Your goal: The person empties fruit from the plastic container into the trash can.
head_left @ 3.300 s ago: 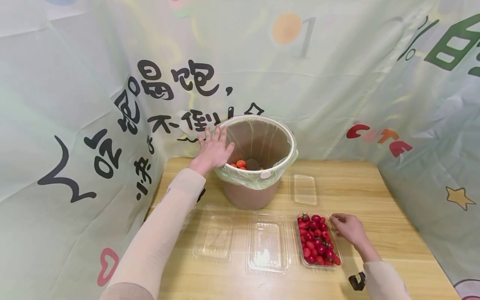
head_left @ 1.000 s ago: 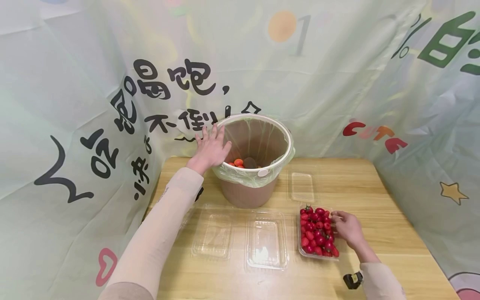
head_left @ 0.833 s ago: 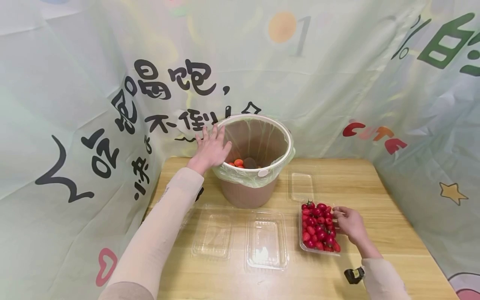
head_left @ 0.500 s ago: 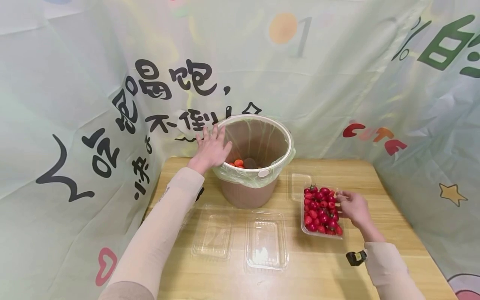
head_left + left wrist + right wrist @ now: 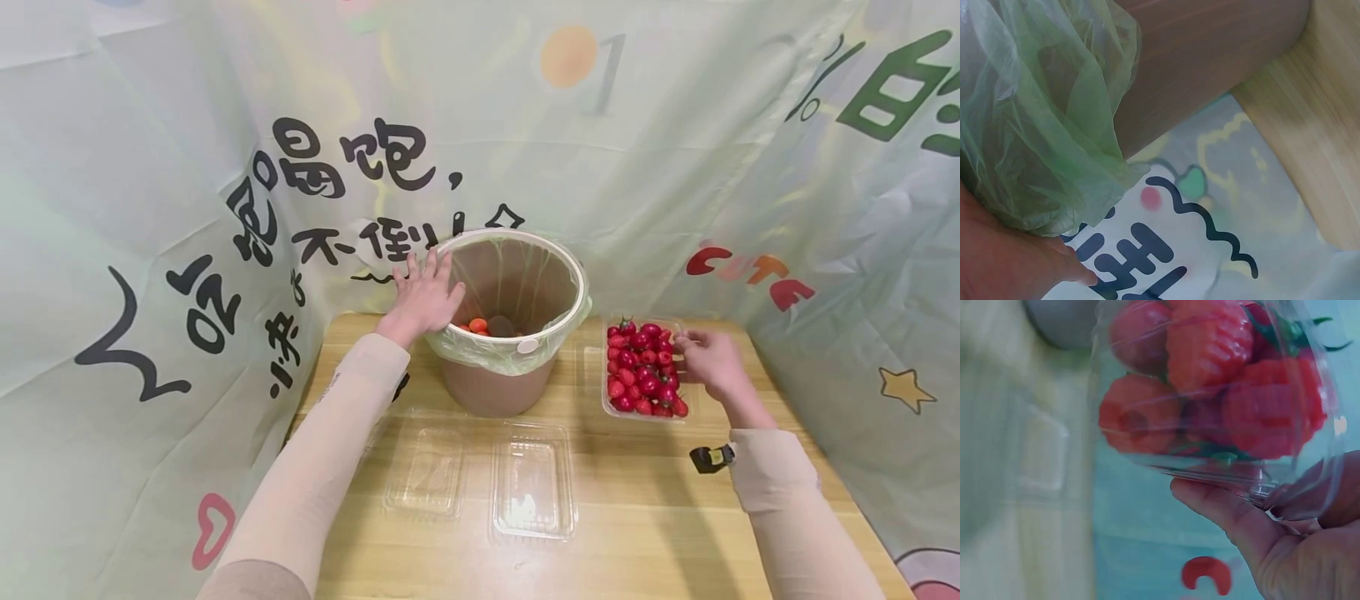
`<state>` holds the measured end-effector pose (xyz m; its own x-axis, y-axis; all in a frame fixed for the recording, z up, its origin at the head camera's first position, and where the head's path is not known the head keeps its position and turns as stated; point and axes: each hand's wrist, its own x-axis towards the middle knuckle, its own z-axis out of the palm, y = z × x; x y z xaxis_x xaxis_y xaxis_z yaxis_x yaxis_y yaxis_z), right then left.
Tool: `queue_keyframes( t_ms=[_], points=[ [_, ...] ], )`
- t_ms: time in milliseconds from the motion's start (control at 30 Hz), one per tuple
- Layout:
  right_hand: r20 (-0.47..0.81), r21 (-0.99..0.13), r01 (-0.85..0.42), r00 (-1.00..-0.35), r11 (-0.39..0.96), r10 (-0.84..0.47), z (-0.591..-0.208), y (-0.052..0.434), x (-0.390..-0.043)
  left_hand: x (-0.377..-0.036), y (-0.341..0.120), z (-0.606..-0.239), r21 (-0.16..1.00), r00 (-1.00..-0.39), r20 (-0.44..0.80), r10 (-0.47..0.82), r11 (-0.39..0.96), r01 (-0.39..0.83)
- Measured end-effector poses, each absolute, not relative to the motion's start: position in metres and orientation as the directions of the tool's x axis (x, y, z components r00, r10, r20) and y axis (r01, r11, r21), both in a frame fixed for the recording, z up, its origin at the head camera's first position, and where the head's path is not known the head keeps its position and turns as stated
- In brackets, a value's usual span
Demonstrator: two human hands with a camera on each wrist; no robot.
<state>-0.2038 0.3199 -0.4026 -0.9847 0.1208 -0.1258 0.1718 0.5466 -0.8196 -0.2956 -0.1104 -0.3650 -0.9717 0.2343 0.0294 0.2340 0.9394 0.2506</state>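
Note:
My left hand (image 5: 424, 293) lies with fingers spread on the left rim of a brown bin (image 5: 498, 385) lined with a thin green bag (image 5: 1054, 125). Inside the bin are some orange-red round pieces (image 5: 477, 326) and a dark round one (image 5: 501, 326). My right hand (image 5: 712, 364) grips the right side of a clear plastic box (image 5: 647, 417), held up off the table to the right of the bin. The box is full of small red fruit (image 5: 643, 372), some smooth, some bumpy, a few with green stems. In the right wrist view, the thumb (image 5: 1222, 515) lies against the box wall.
Two clear plastic trays (image 5: 534, 483) (image 5: 426, 475) lie on the wooden table (image 5: 600, 542) in front of the bin. Another clear tray (image 5: 588, 362) lies right of the bin, partly behind the held box. Printed cloth (image 5: 637, 208) hangs close behind and on both sides.
My right hand has taken hold of the fruit box, raised it from the table and carried it toward the back, beside the bin. The left hand has stayed on the bin's rim.

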Motion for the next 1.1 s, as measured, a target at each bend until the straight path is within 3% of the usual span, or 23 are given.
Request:
queue_keyframes(
  t_ms=[333,1100],
  points=[
    [-0.108,-0.779,0.173,-0.984,0.603,0.143,-0.351,0.312,-0.222,-0.296,-0.110,-0.365,0.254,-0.972,0.027,0.234,0.939,0.233],
    [-0.097,-0.806,0.153,-0.987,0.572,0.128,-0.275,0.275,-0.262,-0.294,-0.109,-0.365,0.234,-0.973,0.033,0.229,0.944,0.230]
  ],
)
